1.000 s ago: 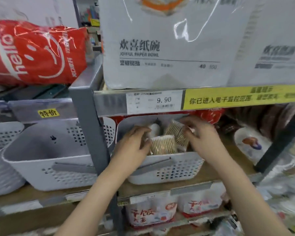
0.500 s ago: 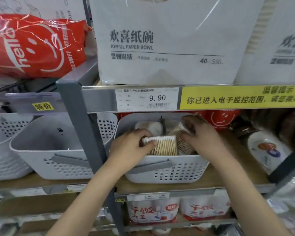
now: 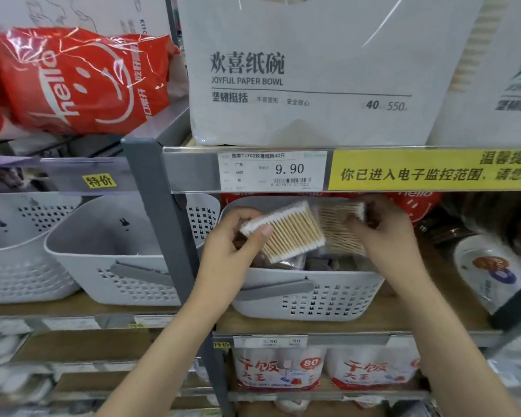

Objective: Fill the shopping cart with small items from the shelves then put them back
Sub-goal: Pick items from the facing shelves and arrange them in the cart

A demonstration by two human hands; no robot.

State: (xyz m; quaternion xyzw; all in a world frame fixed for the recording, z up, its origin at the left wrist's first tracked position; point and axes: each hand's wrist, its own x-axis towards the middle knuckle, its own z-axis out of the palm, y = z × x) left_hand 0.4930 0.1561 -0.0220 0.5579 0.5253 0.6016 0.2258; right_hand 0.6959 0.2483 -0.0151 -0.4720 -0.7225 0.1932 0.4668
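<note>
Above the white perforated basket [image 3: 307, 299] on the middle shelf, the left hand [image 3: 232, 251] forms a closed grip on a clear pack of cotton swabs [image 3: 286, 233], thumb across the near cotton end and fingers behind, the pack tilted. Just beside it, the right hand [image 3: 385, 233] pinches a second pack of cotton swabs [image 3: 337, 227] at its upper corner. Both packs are partly overlapping and raised over the basket. To the left stand two more white baskets [image 3: 103, 254]. On the upper shelf sits a white paper bowl package [image 3: 307, 70], with a price tag [image 3: 271, 171] reading 9.90 below it.
</note>
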